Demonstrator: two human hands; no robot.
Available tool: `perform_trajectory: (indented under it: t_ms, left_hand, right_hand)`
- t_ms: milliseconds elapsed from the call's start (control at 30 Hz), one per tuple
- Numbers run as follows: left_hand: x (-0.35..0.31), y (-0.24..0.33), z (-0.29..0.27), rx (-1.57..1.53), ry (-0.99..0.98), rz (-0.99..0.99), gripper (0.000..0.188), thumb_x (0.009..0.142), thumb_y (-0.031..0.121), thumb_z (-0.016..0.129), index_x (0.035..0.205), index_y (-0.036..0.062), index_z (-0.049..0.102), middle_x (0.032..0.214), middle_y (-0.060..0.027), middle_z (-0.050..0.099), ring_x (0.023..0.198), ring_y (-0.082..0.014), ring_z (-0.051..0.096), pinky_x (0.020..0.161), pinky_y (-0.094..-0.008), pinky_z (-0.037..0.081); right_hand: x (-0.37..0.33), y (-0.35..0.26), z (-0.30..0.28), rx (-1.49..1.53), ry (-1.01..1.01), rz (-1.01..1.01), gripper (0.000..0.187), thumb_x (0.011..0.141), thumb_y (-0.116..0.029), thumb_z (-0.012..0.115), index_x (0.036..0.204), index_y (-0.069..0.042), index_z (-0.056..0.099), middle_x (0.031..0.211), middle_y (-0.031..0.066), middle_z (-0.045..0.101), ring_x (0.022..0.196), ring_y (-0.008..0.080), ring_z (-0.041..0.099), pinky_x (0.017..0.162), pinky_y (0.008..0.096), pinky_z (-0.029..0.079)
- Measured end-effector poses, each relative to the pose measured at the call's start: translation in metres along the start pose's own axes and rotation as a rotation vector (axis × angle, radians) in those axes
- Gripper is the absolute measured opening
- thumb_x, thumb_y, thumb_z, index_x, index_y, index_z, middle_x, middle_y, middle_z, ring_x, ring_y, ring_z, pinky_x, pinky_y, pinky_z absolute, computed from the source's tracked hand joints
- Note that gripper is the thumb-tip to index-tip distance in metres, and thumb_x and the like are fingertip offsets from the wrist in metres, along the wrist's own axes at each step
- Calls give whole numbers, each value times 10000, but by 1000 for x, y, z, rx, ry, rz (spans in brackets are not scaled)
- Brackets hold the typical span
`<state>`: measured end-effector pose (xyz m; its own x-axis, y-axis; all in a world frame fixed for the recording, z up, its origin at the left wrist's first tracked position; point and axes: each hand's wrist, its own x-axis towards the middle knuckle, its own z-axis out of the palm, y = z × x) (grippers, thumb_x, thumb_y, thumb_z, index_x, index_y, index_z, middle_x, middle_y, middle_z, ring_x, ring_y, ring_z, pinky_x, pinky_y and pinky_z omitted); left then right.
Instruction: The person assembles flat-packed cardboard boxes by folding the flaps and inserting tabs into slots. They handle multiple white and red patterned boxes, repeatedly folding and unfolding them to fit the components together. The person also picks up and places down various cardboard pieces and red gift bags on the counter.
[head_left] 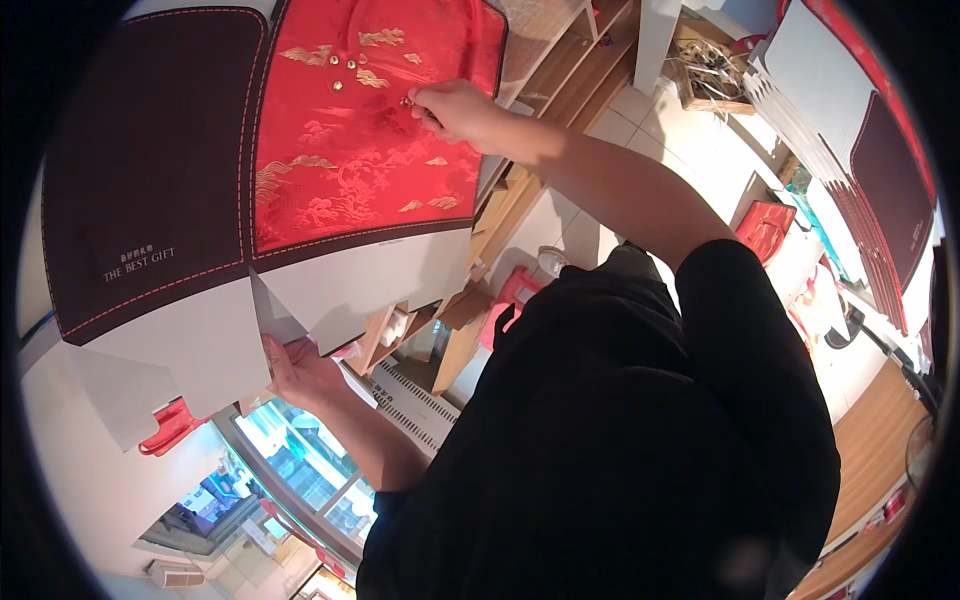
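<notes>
Wears a black shirt [600, 450] closest to the lens. Holds a red-and-brown gift bag [350, 210] at upper left, right edge near wooden shelves [590, 65], tiled floor [612, 128] open beyond. Points red handle [353, 30] up the view, along brown panel's [150, 150] long axis. Pinches a white flap [215, 335] in left hand [303, 377], small gold-coloured piece [406, 102] in right hand [458, 110]

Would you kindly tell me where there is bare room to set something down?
The tiled floor shows a bare patch between the wooden shelving and the crate of tangled strands. It is crowded around the stacked panels and red package, and at the large bag, with the right hand on its red side and the left hand at its white flaps.
</notes>
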<state>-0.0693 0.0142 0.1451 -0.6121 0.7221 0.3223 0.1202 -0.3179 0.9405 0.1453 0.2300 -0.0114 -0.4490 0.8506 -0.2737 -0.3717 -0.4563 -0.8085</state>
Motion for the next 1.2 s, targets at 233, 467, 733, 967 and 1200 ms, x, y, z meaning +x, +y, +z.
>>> perform_trajectory:
  t_ms: [233,467,733,967,1200]
  left_hand:
    - [0,3,0,43,-3,9,218,888,96,519,1068,-26,543,954,-154,611,805,-252,631,702,-375,517]
    - [4,-1,-9,64,-49,26,274,882,126,537,1110,-25,521,989,-163,603,848,-262,619,727,-409,506]
    - [5,-1,-6,98,11,30,304,880,143,550,1124,-34,510,1008,-174,592,864,-271,609,734,-419,496]
    - [1,6,-2,111,2,-3,335,870,165,573,1129,-37,508,1003,-175,594,873,-265,606,752,-411,488]
    - [4,4,-9,160,39,-20,373,861,166,587,1152,-49,498,1042,-181,585,908,-263,594,782,-414,477]
  right_hand:
    - [-26,-8,-9,-1158,309,-822,270,876,-317,526,892,-49,556,706,98,589,602,259,589,539,353,466]
    - [-21,-24,-29,-1522,124,-929,252,879,-318,484,938,-75,515,831,107,604,739,290,628,596,391,521]
    - [-8,-34,-33,-1584,25,-1060,210,892,-313,468,929,-109,500,785,80,575,720,276,608,572,389,496]
    - [-4,-20,-18,-1270,41,-765,256,909,-301,468,842,-63,532,627,97,560,597,266,583,503,376,443]
    - [-3,-21,-12,-426,-66,-93,292,896,-316,520,867,-30,571,578,53,538,501,156,518,496,300,415]
